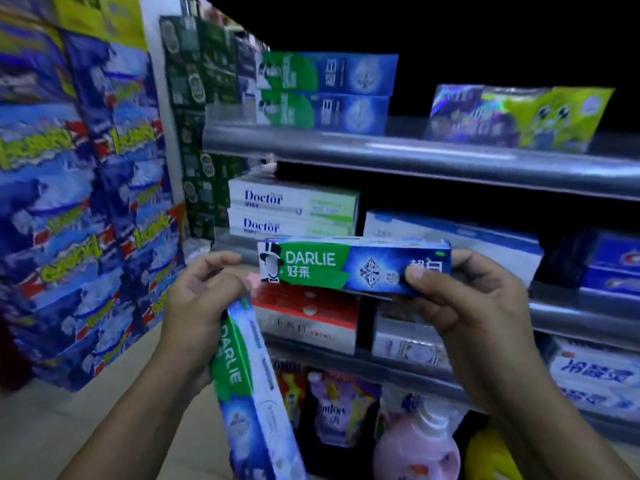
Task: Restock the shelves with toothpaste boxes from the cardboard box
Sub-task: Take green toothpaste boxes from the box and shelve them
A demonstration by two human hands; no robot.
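My right hand (474, 299) grips the right end of a green-and-blue Darlie toothpaste box (332, 265), held level in front of the middle shelf. My left hand (197, 299) holds the top end of a second Darlie box (249, 386) that hangs down towards the floor. Two matching Darlie boxes (322, 91) are stacked on the top shelf (415, 157). The cardboard box is out of view.
White Doctor boxes (291, 209) and blue-white boxes (450, 237) sit on the middle shelf, red-and-white boxes (308, 313) below. A tall stack of blue packs (79, 202) stands at the left. Bottles and pouches (346, 410) fill the bottom shelf.
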